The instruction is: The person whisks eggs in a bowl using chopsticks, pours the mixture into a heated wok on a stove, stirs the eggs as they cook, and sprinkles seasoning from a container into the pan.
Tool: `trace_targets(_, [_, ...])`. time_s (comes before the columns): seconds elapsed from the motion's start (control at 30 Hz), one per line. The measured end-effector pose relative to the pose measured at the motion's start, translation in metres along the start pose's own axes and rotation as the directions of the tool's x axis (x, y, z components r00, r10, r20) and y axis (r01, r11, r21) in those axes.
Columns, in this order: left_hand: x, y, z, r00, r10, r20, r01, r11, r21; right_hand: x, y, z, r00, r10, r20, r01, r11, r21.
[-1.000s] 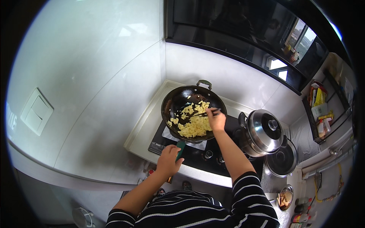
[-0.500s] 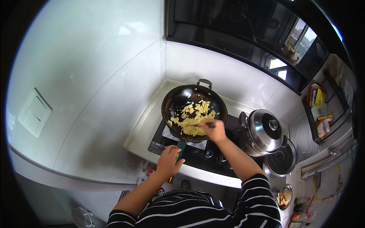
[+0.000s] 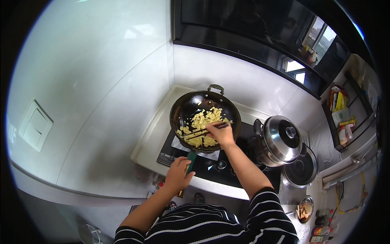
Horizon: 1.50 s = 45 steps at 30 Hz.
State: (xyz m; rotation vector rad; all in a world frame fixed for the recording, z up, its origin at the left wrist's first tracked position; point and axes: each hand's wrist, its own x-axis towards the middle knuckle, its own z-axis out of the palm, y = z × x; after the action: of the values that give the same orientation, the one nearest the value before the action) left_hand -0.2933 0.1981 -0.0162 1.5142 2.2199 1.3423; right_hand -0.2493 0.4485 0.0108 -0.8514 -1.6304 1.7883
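Observation:
A dark wok (image 3: 187,106) sits on the left burner of the black gas stove (image 3: 209,167), with yellow scrambled egg (image 3: 202,119) in pieces over its bottom. My left hand (image 3: 177,174) is closed round the wok's green handle (image 3: 191,156) at the near side. Over the right part of the wok, my right hand (image 3: 220,133) grips dark chopsticks (image 3: 199,132). Their tips reach left into the egg. Part of the egg is hidden under my right hand.
A lidded steel pot (image 3: 283,140) stands on the right burner, close to my right forearm. Beyond it lies a round dark pan or lid (image 3: 301,167). A black range hood (image 3: 248,53) hangs over the back; a tiled wall (image 3: 118,101) rises at left.
My right hand has shifted a little left and down, and the chopsticks now lie flatter across the egg. My left hand stays on the handle.

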Motion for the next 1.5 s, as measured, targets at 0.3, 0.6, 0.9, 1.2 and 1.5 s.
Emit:
trace_targets(0.3, [-0.001,-0.005,0.001,1.0,0.007,-0.013,-0.006,1.0,0.017,0.086,-0.001,-0.103,0.856,-0.24,-0.458,-0.06,0.834,-0.549])
trace_targets(0.6, [-0.001,-0.002,-0.003,1.0,-0.021,0.013,0.02,1.0,0.01,0.061,0.006,0.021,0.984,-0.015,-0.177,-0.01,0.99,-0.139])
trace_targets(0.9, [0.002,-0.001,0.002,0.999,-0.025,0.031,0.025,1.0,-0.002,0.107,0.026,-0.07,0.938,-0.12,-0.326,-0.017,0.921,-0.388])
trace_targets(1.2, [-0.001,-0.001,-0.001,0.997,-0.068,0.034,0.069,0.997,-0.017,0.142,0.054,-0.055,0.794,-0.191,-0.577,-0.057,0.922,-0.383])
trace_targets(1.5, [-0.001,0.001,-0.001,0.996,-0.08,0.033,0.08,0.997,-0.021,0.07,0.006,0.034,1.0,-0.004,-0.029,0.006,0.997,0.071])
